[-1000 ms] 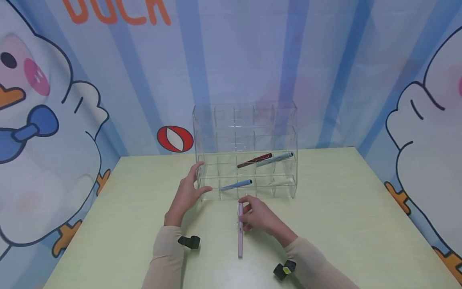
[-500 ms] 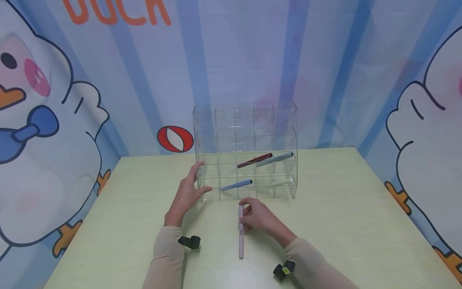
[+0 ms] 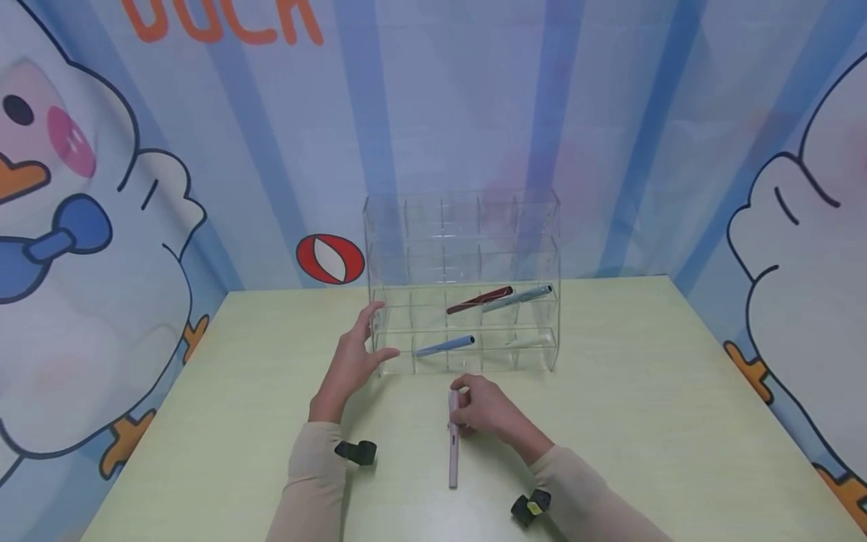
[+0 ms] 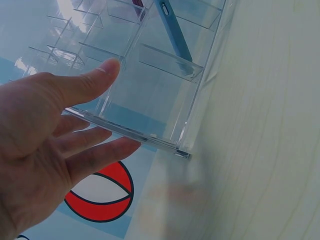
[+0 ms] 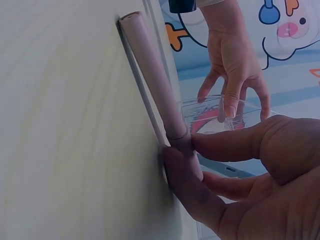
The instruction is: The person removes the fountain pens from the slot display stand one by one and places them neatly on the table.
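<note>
The left hand point(image 3: 348, 363) is held upright on its edge, fingers straight and slightly spread, the thumb point(image 4: 85, 82) stretched forward apart from them. The right hand point(image 3: 489, 410) is kept low, its fingers curled inward and the thumb point(image 5: 235, 142) pressed toward the fingertips in a pinch. Both forearms are covered by beige sleeves point(image 3: 308, 482), and a dark band is worn at each wrist.

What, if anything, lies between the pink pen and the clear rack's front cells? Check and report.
Nothing visible does. The right hand pinches the pink pen on the table, its tip pointing at the clear rack; only bare tabletop lies between. The left hand touches the rack's left side, off that line.
</note>
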`<state>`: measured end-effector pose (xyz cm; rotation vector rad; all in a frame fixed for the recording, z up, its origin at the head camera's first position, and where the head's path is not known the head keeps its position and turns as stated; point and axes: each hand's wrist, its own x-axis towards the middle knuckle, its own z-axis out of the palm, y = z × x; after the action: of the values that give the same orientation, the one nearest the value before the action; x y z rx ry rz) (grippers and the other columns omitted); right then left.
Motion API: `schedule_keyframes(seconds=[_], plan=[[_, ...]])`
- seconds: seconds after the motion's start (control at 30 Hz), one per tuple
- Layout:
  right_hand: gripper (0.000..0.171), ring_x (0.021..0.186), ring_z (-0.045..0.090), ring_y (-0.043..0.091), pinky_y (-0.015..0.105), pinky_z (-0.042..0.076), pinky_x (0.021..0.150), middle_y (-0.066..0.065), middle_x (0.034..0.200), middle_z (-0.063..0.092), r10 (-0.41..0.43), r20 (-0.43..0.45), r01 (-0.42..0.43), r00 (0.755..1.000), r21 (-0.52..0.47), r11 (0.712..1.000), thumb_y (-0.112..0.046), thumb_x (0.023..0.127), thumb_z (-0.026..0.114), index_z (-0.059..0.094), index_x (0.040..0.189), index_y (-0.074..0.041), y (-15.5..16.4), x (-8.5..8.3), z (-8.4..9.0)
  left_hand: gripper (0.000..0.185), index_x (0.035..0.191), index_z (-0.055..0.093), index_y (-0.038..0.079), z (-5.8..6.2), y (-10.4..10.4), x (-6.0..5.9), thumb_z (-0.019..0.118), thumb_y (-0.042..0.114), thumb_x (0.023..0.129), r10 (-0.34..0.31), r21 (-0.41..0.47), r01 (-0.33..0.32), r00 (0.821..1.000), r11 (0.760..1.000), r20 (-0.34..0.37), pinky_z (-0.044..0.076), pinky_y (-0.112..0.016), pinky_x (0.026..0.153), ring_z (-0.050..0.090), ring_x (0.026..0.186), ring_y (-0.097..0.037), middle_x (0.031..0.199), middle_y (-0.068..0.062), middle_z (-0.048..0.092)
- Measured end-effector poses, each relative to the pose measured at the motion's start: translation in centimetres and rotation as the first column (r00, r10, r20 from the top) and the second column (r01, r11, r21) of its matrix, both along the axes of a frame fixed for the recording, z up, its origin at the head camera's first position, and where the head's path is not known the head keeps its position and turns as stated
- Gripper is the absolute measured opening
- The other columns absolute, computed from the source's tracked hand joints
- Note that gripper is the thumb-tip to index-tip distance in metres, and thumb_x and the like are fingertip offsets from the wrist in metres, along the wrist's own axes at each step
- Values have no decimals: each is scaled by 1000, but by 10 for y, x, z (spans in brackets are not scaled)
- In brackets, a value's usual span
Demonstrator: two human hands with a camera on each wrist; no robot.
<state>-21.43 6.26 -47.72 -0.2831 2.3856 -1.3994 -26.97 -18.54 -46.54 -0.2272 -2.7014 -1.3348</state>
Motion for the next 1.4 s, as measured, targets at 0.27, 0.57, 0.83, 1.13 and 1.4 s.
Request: schedule_keyframes(seconds=[0.27,0.57,0.83,1.13,1.4], plan=[[46,64,58,15,27,51,53,7,82,59,29,-59,-23,998,102,995,4,81,73,57,123,7,-2,0,-1,88,153,28,31,0,0,0,81,14,85,3,2,-3,1000,1000,3,42,-56,105,43,137,-43,158,-15,36],[41,68,56,16,27,47,56,8,85,60,57,-160,-28,985,181,983,2,78,77,61,116,6,-2,0,-1,88,154,28,31,1,1,0,81,13,86,2,4,-2,1000,1000,9,41,-56,106,42,137,-43,158,-15,35],[48,65,57,15,27,47,54,7,85,61,54,-117,-33,992,173,984,2,80,74,58,125,6,-3,1,-2,87,154,28,31,-1,0,0,80,14,86,1,9,-1,1000,1000,8,41,-57,106,42,137,-44,159,-15,34],[46,63,60,15,28,52,52,9,86,62,56,-72,-46,996,145,988,4,82,71,58,126,7,-2,0,-1,89,155,27,29,-1,-1,0,81,14,86,-9,9,9,1000,1000,-6,40,-57,107,42,137,-43,158,-17,35],[45,65,61,16,29,52,54,9,88,62,54,-57,-45,997,138,989,2,82,72,58,125,5,-2,-1,-4,89,155,27,29,-1,0,0,81,14,85,-2,8,2,1000,1000,7,40,-57,107,42,137,-43,158,-16,35]])
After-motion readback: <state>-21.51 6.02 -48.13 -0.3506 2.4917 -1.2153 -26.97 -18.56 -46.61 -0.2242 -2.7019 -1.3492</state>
